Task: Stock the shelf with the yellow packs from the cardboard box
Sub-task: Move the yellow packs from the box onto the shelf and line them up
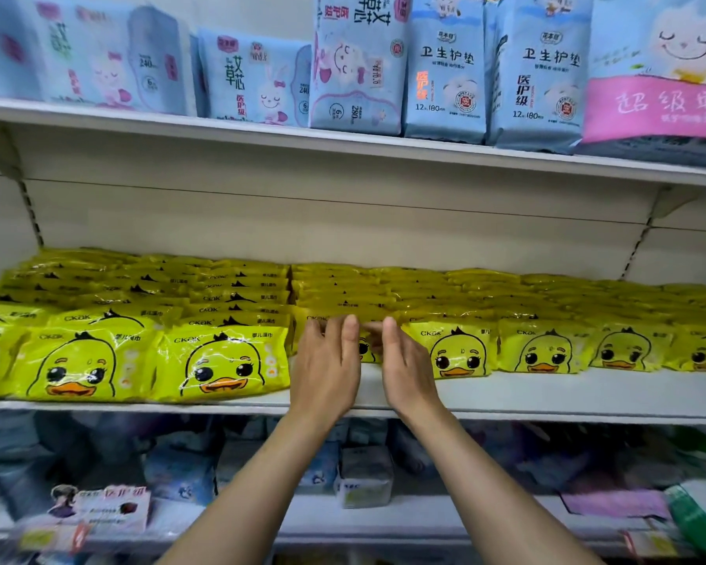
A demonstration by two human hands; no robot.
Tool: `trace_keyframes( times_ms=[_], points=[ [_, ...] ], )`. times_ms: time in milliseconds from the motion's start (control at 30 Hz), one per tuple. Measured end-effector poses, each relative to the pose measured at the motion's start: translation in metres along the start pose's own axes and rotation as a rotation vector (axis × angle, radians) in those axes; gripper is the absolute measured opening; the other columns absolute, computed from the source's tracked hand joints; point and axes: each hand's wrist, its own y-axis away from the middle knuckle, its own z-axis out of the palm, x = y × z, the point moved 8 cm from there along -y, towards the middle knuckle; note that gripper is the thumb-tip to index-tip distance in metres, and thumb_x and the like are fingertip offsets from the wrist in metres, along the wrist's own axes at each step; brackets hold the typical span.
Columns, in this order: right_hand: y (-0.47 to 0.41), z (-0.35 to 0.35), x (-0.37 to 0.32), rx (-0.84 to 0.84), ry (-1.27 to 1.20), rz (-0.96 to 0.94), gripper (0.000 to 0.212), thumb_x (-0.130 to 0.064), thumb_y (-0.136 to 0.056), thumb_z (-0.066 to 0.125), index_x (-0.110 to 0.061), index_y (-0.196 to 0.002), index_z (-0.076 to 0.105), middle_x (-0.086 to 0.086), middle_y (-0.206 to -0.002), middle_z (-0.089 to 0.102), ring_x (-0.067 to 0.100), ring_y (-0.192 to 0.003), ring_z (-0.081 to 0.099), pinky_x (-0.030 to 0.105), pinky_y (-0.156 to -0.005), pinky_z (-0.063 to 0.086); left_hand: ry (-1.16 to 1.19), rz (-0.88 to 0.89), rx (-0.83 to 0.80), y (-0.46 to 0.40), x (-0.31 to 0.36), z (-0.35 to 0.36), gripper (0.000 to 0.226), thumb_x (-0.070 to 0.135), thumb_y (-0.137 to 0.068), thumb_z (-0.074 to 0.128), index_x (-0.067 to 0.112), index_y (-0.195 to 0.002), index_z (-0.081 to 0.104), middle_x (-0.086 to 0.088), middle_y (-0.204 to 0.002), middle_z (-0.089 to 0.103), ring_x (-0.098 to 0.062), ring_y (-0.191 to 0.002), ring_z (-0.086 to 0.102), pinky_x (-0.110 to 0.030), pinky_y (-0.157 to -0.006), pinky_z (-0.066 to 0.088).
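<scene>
Rows of yellow packs with a duck face [221, 364] fill the middle shelf [547, 395] from left to right, standing several deep. My left hand [327, 360] and my right hand [404, 369] are side by side at the front of the middle row. Their straight fingers touch a yellow pack [365, 350] that is mostly hidden behind them. Neither hand curls round anything. The cardboard box is out of view.
The upper shelf [261, 132] carries blue and pink hygiene packs [445, 71]. Below the middle shelf lie blurred blue, grey and pink packs [363, 475]. A strip of bare white shelf runs in front of the right-hand yellow packs.
</scene>
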Motion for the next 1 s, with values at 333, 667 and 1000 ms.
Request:
trace_keyframes(
  times_ms=[333, 667, 1000],
  points=[
    [-0.002, 0.019, 0.015, -0.133, 0.106, 0.185, 0.065, -0.056, -0.103, 0.012, -0.027, -0.134, 0.061, 0.005, -0.139, 0.059, 0.026, -0.129, 0.051, 0.037, -0.104, 0.041, -0.039, -0.114, -0.118, 0.004, -0.007, 0.008, 0.060, 0.059, -0.097, 0.012, 0.031, -0.136, 0.047, -0.007, -0.123, 0.050, -0.027, -0.115, 0.052, -0.038, -0.092, 0.042],
    [0.003, 0.011, 0.016, -0.140, -0.025, 0.163, 0.071, -0.069, -0.096, 0.012, -0.036, -0.118, 0.070, -0.003, -0.127, 0.067, 0.018, -0.120, 0.060, 0.041, -0.104, 0.045, -0.045, -0.116, -0.098, 0.007, -0.004, 0.009, 0.060, 0.056, -0.099, 0.012, 0.027, -0.136, 0.048, -0.009, -0.127, 0.051, -0.029, -0.118, 0.050, -0.037, -0.092, 0.040],
    [0.027, -0.088, 0.051, 0.286, 0.175, 0.169, 0.090, -0.070, -0.091, -0.001, -0.025, -0.089, 0.077, -0.004, -0.094, 0.075, 0.022, -0.097, 0.064, 0.041, -0.087, 0.050, 0.125, 0.115, -0.220, 0.040, 0.057, 0.075, 0.075, 0.066, -0.092, 0.001, 0.027, -0.129, 0.053, -0.002, -0.115, 0.055, -0.019, -0.112, 0.047, -0.032, -0.091, 0.040]
  ],
)
